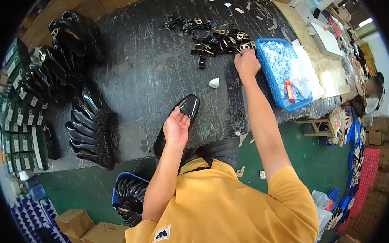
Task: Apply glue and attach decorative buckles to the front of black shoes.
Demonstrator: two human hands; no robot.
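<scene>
A glossy black slip-on shoe point(190, 105) lies slantwise near the table's front edge. My left hand point(176, 130), palm turned up, is closed on its upper, the fingers at the opening behind the toe. My right hand point(247, 65) reaches far forward to the edge of a pile of black straps with gold buckles point(222, 42). Its fingers are bent together at the pile; what lies between the fingertips is hidden. One small black strap piece point(202, 61) sits apart from the pile. A small crumpled white object point(214, 83) lies between my hands.
Right of my right arm stands a blue basket point(268, 75) with clear plastic packets. Rows of black shoes point(88, 126) line the table's left side, beside stacked dark green boxes point(20, 146). A blue bin point(116, 198) of black shoes and cardboard boxes point(106, 238) stand on the floor.
</scene>
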